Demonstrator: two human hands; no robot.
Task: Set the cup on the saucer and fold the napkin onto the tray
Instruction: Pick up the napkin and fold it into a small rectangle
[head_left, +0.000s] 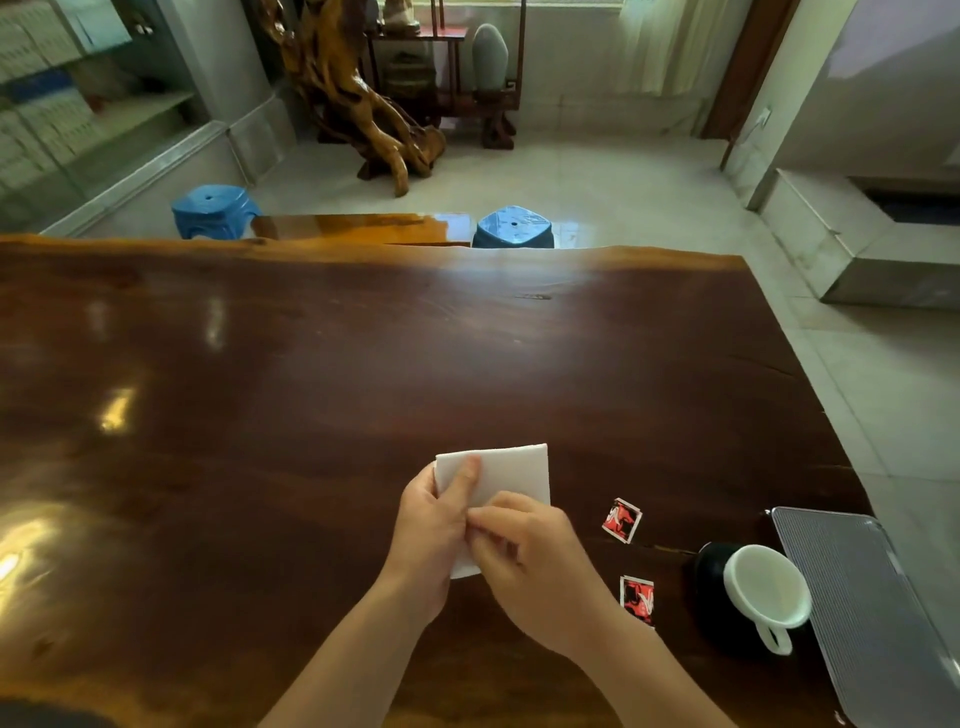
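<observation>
Both hands meet over the table (311, 364), holding the white napkin (514, 473) just above the wood. The left hand (426, 535) pinches its left edge, thumb on top; the right hand (530, 566) pinches the near fold. To the right, the cup (766, 584) sits on the dark saucer (709, 571), just beside the tray (857, 597). Two red packets (622, 519) lie between.
</observation>
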